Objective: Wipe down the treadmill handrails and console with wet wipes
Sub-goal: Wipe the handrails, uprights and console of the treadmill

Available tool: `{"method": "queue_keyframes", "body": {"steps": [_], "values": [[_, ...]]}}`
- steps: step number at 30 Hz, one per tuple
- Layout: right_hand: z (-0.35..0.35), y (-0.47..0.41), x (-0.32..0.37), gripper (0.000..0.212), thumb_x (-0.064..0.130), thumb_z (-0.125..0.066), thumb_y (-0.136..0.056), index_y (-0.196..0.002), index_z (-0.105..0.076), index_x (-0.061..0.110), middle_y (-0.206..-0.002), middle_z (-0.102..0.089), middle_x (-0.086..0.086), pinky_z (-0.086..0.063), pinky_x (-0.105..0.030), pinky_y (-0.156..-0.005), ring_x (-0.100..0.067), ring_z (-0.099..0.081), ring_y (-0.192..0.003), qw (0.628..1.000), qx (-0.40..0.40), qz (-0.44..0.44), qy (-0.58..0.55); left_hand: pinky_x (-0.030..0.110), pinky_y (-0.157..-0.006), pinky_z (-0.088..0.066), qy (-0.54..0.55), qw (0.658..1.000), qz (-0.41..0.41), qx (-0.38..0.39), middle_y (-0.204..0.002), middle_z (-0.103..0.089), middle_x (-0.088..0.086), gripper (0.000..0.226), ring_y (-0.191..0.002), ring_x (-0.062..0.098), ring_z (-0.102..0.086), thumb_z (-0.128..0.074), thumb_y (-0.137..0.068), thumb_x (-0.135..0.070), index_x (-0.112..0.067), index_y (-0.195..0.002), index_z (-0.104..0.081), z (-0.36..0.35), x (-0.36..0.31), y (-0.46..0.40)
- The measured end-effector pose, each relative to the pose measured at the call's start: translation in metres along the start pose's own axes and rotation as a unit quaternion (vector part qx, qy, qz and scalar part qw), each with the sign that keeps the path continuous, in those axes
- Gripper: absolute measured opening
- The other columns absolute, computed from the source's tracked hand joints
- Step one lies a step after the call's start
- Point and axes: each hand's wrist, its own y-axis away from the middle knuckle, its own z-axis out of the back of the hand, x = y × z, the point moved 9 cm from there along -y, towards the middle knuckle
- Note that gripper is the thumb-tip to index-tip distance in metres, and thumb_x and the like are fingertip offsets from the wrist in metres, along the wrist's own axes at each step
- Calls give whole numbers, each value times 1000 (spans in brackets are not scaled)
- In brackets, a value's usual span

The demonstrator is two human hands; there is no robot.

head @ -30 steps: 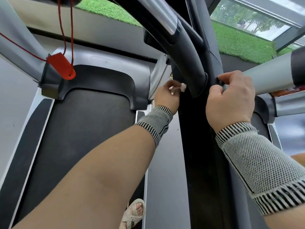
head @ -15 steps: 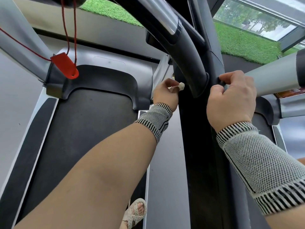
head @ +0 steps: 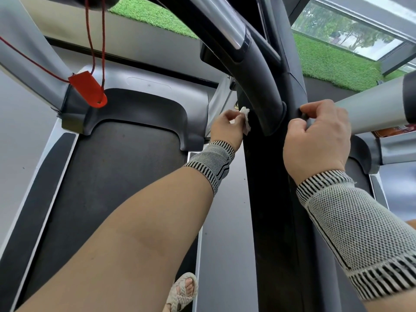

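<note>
Artificial grass (head: 333,61) below daylit window (head: 346,32)

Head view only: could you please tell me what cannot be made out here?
- Console: cut off by the top edge.
- Wet wipe: mostly hidden inside the left hand; only a crumpled edge shows against the black upright.
- Right hand: fingers curl round the grey handrail, hiding the surface beneath.
- Small gold part: too small to identify.
</note>
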Motion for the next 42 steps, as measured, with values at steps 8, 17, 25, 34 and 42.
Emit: {"method": "queue_keyframes", "body": {"steps": [8,17,25,34,42], "values": [[0,0,0,26,19,-47,-90,-114,-55,15,-122,-48,-10,-30,-30,-94,-29,-43,-113,1000,0,-1,0,11,-50,-44,-12,999,-37,-19,-74,-59,-12,26,-62,5,-55,-64,-87,-11,-28,-68,-57,0,-16,4],[0,1,1,27,18,-46,-89,-114,-55,14,-122,-48,-11,-30,-30,-93,-30,-43,-113,1000,2,-4,2,18,-64,-45,-243,966,-70,61,-87,-65,-4,10,-79,14,-64,-63,-87,-16,-24,-84,-66,10,24,20],[0,1,0,27,18,-46,-89,-114,-55,14,-121,-48,-10,-31,-32,-95,-30,-44,-112,1000,-1,-3,4,15,-52,-45,-85,996,-14,-28,-77,-59,-12,20,-66,5,-54,-64,-89,-12,-25,-75,-58,11,-5,-15],[-1,0,-1,26,18,-46,-89,-113,-55,15,-121,-48,-10,-32,-33,-95,-31,-45,-112,1000,-1,-2,0,19,-54,-43,-186,982,-2,43,-75,-56,-10,15,-68,10,-56,-63,-90,-17,-23,-78,-55,1,37,-4],[-1,-1,-3,26,19,-47,-89,-113,-55,16,-122,-49,-10,-31,-31,-94,-31,-44,-113,1000,-3,-6,-5,16,-51,-41,-106,992,-68,-4,-72,-59,-4,36,-63,12,-53,-49,-87,-1,-27,-64,-54,1,-25,-11]]}}
